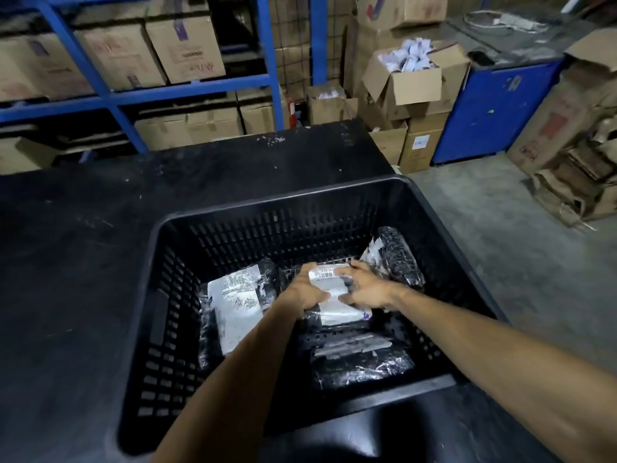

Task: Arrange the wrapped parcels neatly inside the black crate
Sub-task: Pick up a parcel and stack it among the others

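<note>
While the left hand and right hand clasp one parcel mid-crate, its slick wrap may slip; it could land crooked on neighbouring parcels.

Black slotted crate (white-labelled parcels)

Glossy plastic-wrapped parcels in slotted matt plastic crate.

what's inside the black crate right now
Four wrapped parcels show inside the black crate: left parcel, near parcel, far-right parcel, and one both hands hold. Arms hide the floor beneath.
</note>
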